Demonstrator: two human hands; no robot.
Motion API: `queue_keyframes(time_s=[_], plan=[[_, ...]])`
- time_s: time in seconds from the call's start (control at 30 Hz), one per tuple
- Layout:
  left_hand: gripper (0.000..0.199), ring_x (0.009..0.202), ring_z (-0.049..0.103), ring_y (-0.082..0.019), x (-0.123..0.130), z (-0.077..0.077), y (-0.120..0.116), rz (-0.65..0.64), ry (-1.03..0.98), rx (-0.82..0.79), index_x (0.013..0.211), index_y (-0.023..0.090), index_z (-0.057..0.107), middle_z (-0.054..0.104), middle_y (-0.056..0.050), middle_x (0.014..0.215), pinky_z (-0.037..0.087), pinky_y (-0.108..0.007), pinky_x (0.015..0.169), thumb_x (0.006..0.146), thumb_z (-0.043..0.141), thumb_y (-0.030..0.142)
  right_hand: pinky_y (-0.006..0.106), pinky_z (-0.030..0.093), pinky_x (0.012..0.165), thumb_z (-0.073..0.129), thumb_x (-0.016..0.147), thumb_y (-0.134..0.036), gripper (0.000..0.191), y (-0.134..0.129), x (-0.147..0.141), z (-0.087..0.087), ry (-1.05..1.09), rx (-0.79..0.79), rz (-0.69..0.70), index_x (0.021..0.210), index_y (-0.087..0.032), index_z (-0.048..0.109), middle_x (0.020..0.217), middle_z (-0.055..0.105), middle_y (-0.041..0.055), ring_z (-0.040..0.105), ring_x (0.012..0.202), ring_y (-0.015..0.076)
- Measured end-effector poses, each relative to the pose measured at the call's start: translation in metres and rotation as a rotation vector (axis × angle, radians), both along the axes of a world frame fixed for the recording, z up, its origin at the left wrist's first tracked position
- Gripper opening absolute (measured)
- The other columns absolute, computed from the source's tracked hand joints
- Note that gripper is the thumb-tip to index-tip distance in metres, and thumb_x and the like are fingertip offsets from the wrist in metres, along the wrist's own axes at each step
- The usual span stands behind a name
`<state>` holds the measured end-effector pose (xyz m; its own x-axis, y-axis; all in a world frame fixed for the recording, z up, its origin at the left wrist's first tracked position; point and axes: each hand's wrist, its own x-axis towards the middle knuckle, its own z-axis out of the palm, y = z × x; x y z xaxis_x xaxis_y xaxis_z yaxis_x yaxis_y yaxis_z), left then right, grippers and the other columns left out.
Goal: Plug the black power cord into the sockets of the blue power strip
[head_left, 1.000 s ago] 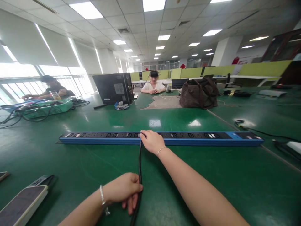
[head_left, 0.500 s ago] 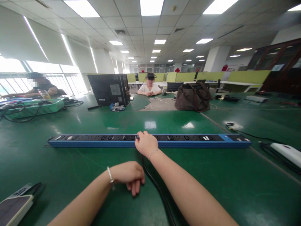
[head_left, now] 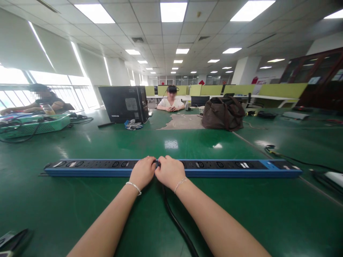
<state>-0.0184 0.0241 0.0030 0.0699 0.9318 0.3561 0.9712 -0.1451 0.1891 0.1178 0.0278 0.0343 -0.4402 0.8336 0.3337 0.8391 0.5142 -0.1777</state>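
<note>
A long blue power strip (head_left: 227, 174) with black sockets along its top lies crosswise on the green table. My left hand (head_left: 142, 172) is closed over the middle of the strip, its fingertips curled down and mostly hidden. Right beside it, my right hand (head_left: 170, 172) is also closed at the strip, pinching the black plug (head_left: 157, 164) of a cable at a socket. Only a dark bit of this plug shows between the hands. From under my right hand the thick black cable (head_left: 177, 221) runs down toward the front edge of the view.
Beyond the strip stand a black computer case (head_left: 122, 103), gloves (head_left: 133, 124) and a brown bag (head_left: 223, 113). A green basket of cables (head_left: 57, 123) is at left. One person (head_left: 171, 101) sits opposite, another (head_left: 48, 100) at far left. A white device (head_left: 334, 177) lies at right.
My left hand has risen from above the table to the power strip, beside my right hand, and closed there. My right hand stays at the same spot on the strip. The view has shifted slightly.
</note>
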Motion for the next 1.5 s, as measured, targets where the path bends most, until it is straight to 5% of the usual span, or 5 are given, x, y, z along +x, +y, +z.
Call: queue_keyframes(time_s=[0.13,0.23,0.33,0.47,1.5], plan=[[0.036,0.112,0.055,-0.022,0.002,-0.012,-0.003,-0.013,0.052,0.11,0.112,0.013,0.057,0.063,-0.013,0.116,0.038,-0.039,0.1,0.09,0.031,0.024,0.029,0.047,0.072,0.044,0.085,-0.035,0.028,0.005,0.009,-0.011,0.137,0.028,0.022,0.102,-0.025,0.064,0.094,0.062,0.0045,0.061,0.084,0.0174],[0.037,0.11,0.056,-0.023,0.004,-0.014,-0.005,-0.006,0.056,0.148,0.111,0.013,0.057,0.063,-0.013,0.114,0.039,-0.039,0.099,0.09,0.03,0.025,0.025,0.045,0.082,0.036,0.091,-0.029,0.034,0.015,0.021,-0.025,0.3,0.029,0.169,0.108,-0.027,0.065,0.096,0.063,0.0023,0.059,0.09,0.0133],[0.037,0.108,0.057,-0.023,0.004,-0.014,-0.004,-0.005,0.045,0.151,0.11,0.014,0.058,0.064,-0.013,0.113,0.039,-0.04,0.097,0.091,0.029,0.026,0.027,0.043,0.09,0.044,0.084,-0.017,0.034,0.023,0.029,-0.034,0.34,0.072,0.271,0.109,-0.025,0.065,0.108,0.063,0.0025,0.055,0.099,0.0141],[0.037,0.109,0.056,-0.022,0.003,-0.015,-0.003,0.003,0.051,0.146,0.111,0.015,0.058,0.063,-0.012,0.115,0.039,-0.039,0.098,0.091,0.03,0.027,0.035,0.04,0.097,0.057,0.078,-0.023,0.035,0.028,0.026,-0.042,0.324,0.12,0.332,0.113,-0.021,0.062,0.116,0.063,0.0054,0.052,0.108,0.0187],[0.038,0.111,0.055,-0.021,0.008,-0.017,-0.002,0.085,0.026,0.146,0.111,0.013,0.06,0.064,-0.01,0.115,0.036,-0.036,0.1,0.088,0.031,0.023,0.024,0.044,0.093,0.046,0.085,-0.022,0.03,0.021,0.013,-0.047,0.279,0.143,0.214,0.111,-0.02,0.061,0.118,0.062,0.0053,0.056,0.107,0.015]])
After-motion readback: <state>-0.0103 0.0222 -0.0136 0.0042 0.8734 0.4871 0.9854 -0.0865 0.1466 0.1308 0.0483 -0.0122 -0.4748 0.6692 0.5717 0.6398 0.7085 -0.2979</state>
